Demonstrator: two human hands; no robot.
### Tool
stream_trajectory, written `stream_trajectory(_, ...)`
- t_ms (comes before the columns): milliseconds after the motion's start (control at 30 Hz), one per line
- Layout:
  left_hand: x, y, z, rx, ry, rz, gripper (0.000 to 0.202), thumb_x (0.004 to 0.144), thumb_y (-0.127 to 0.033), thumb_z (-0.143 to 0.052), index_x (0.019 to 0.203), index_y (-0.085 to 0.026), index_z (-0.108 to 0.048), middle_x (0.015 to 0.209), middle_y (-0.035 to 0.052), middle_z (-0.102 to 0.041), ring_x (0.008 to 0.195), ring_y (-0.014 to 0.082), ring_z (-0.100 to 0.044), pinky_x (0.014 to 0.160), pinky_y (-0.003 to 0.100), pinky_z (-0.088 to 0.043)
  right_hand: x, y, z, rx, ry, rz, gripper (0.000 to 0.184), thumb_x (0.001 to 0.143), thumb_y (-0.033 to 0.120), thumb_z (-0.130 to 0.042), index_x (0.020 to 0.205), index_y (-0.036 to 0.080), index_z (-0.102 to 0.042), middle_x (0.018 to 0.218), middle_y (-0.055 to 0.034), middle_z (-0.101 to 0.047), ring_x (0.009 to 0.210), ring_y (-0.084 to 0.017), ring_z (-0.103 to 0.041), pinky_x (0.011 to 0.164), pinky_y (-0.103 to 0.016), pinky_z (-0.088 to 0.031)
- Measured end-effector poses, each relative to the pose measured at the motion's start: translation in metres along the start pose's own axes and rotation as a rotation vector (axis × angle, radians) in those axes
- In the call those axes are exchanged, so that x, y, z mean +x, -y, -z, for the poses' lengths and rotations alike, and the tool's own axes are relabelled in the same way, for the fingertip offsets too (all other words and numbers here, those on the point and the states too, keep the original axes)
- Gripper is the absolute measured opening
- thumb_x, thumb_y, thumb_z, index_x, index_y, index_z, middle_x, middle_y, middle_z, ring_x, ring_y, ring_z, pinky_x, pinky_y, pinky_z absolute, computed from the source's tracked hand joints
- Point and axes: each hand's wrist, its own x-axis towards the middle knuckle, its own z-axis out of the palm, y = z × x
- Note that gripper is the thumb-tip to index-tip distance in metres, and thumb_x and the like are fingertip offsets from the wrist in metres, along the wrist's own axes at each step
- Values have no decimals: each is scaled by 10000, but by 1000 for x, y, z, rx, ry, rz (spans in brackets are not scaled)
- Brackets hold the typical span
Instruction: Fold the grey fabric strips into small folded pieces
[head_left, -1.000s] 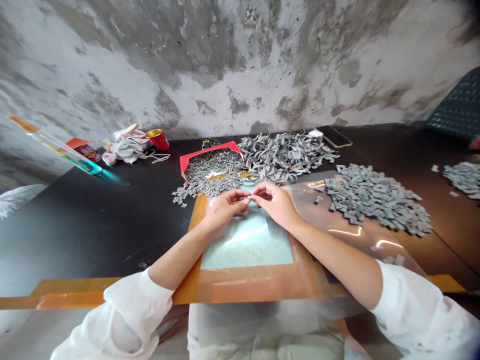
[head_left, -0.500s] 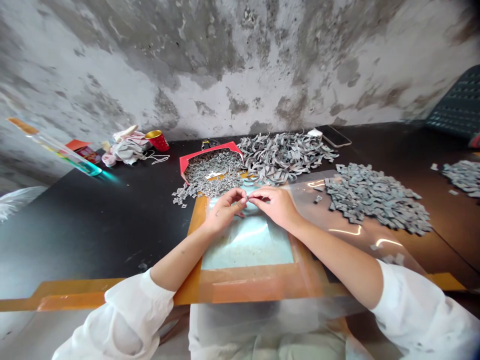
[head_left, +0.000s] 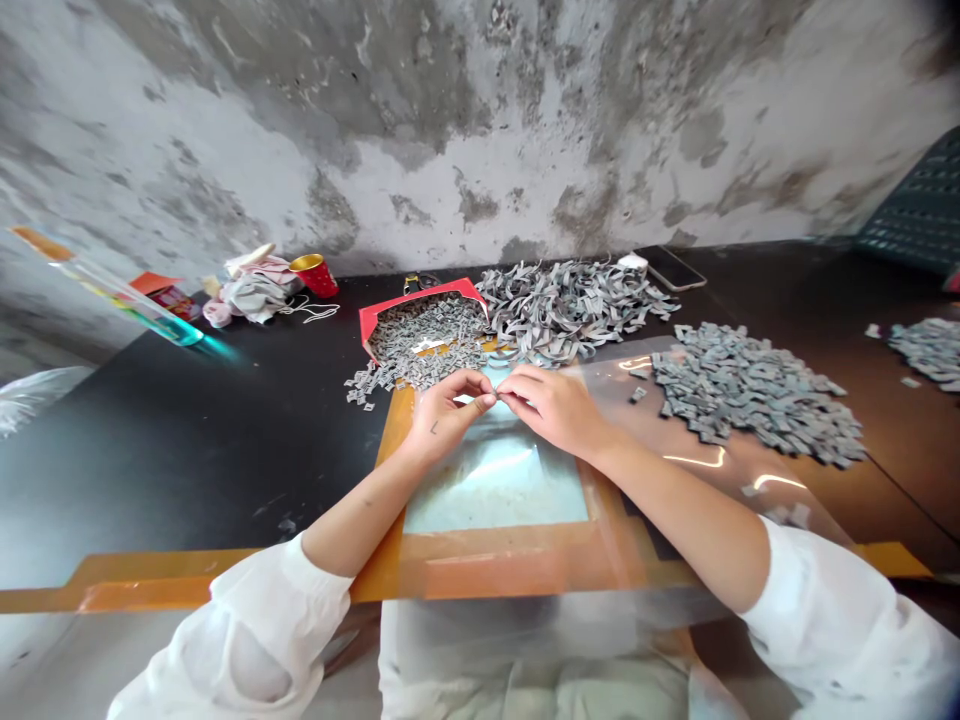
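I am pinching a small grey tag [head_left: 489, 399] between the fingertips of my left hand [head_left: 448, 418] and right hand [head_left: 556, 408]; both hands are nearly closed and meeting above the orange-edged board [head_left: 394, 440]. Working low over the board's pale centre is giving sound control. Open room is lying beneath my wrists. The red carton lid [head_left: 390, 312] and its spilling grey pieces [head_left: 420, 345] are sitting just past the board's far edge, while a clear plastic sheet [head_left: 720, 470] is overlapping its right side.
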Motion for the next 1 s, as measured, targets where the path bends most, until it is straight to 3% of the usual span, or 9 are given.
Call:
stream_trajectory(133, -1, 2, -1, 16, -10, 1, 227, 754, -393, -711, 821, -184, -654, 829, 27, -660, 762, 156, -617, 646, 229, -473, 2, -5, 5, -4, 70, 62, 174, 958, 265, -475, 945, 202, -637, 930, -42, -638, 813, -138, -588, 678, -232, -374)
stream_trajectory(233, 0, 4, -1, -22, -9, 38, 243, 730, -396, -732, 834, -187, -665, 795, 17, -663, 650, 134, -608, 594, 229, -479, 2, -8, 7, 14, 96, 92, 171, 957, 259, -470, 916, 198, -625, 922, -35, -626, 799, -129, -572, 665, -228, -356)
stream_trajectory(433, -2, 5, -3, 2, -22, 79, 266, 713, -416, -746, 842, -193, -679, 710, -2, -654, 513, 104, -558, 509, 220, -439, 1, -2, 4, 6, 36, 58, 127, 885, 239, -528, 776, 192, -574, 800, -1, -550, 685, -110, -483, 608, -231, -304)
stream_trajectory(567, -3, -1, -4, 25, 2, 80, 281, 733, -425, -734, 887, -193, -696, 678, 3, -659, 528, 117, -576, 524, 226, -446, 2, 2, 0, 43, -28, 27, 106, 818, 181, -537, 712, 189, -541, 747, 9, -515, 658, -107, -456, 599, -228, -298)
stream_trajectory(767, -4, -13, -3, 138, 29, -48, 239, 793, -387, -686, 937, -206, -749, 949, 62, -720, 702, 147, -636, 599, 237, -477, 1, 1, -1, 26, -79, 1, 90, 796, 157, -526, 713, 190, -536, 728, 15, -490, 630, -100, -448, 589, -227, -305)
stream_trajectory(1000, -5, -17, -5, 204, -64, -84, 173, 778, -353, -697, 779, -185, -741, 799, 39, -720, 712, 150, -617, 592, 229, -460, 0, 7, -5, -76, -149, -31, 106, 806, 164, -512, 712, 195, -550, 721, -1, -506, 638, -116, -444, 580, -244, -300)
